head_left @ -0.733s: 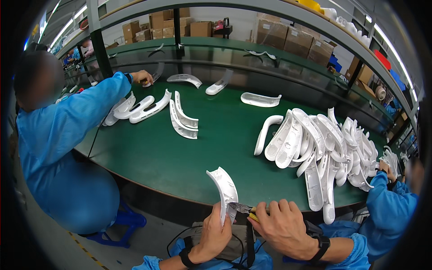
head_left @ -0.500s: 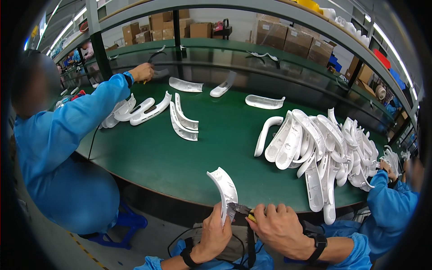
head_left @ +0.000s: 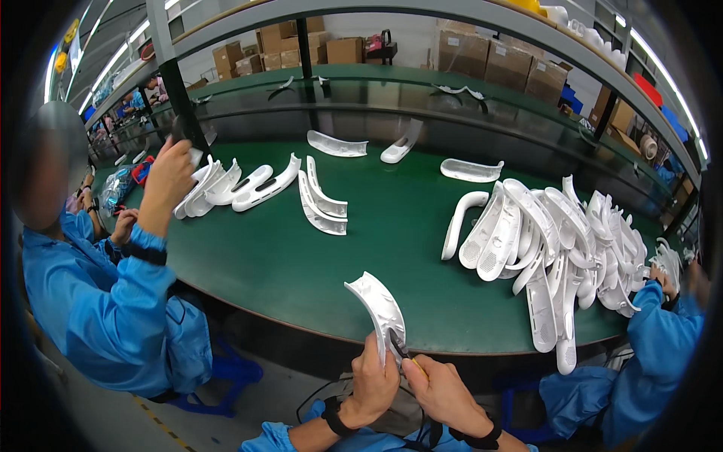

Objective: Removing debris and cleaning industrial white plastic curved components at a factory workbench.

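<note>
Slippage worries us: left hand [head_left: 374,382] grips the curved white shell [head_left: 380,309] at the near table edge [head_left: 482,348], right hand [head_left: 439,389] pinches a small tool [head_left: 401,350] that might gouge it

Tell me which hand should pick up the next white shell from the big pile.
Probably the left. The right hand grips the small tool, although the pile of white shells lies on that side. The left hand holds only the curved shell, simpler to put down.
</note>
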`<state>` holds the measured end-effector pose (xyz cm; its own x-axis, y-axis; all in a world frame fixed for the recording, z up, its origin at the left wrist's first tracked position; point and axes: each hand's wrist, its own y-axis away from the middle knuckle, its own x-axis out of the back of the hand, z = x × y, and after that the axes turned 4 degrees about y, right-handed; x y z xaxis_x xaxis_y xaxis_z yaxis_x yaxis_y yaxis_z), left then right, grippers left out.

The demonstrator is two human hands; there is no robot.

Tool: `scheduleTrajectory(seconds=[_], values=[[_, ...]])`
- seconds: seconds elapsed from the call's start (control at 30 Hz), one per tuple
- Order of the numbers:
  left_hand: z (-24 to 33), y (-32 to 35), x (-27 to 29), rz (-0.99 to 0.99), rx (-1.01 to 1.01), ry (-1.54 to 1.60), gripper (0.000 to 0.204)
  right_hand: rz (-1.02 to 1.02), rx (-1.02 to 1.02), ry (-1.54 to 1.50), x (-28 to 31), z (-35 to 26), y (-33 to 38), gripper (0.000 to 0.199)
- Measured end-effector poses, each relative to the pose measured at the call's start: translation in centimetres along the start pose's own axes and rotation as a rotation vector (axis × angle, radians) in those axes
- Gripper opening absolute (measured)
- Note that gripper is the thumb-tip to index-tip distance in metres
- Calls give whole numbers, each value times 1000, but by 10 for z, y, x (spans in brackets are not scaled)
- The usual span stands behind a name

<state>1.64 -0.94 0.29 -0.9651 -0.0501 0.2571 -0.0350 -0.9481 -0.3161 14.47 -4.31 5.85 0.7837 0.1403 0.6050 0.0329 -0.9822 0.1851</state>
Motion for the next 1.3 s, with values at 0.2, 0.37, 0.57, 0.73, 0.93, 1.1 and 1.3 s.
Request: scheduleTrajectory(seconds=[0.2,0.37,0.57,0.73,0.93,1.1,1.3], values=[[-3,0,2,-36,-12,-43,34,-182,-182,-363,-11,20,-3,42],[-1,0,2,-74,61,13,36,-466,-397,-843,10,19,-8,42],[12,12,7,-94,168,175,32,-338,-373,-716,22,31,6,42],[8,10,25,-308,315,18,23,-83,10,-411,31,39,30,48],[-6,7,21,-361,224,-209,24,395,334,-347,33,27,23,61],[-6,-1,13,-329,145,-197,31,518,422,-315,8,44,16,40],[0,-4,8,-338,218,-235,33,489,513,-484,-10,47,-3,19]])
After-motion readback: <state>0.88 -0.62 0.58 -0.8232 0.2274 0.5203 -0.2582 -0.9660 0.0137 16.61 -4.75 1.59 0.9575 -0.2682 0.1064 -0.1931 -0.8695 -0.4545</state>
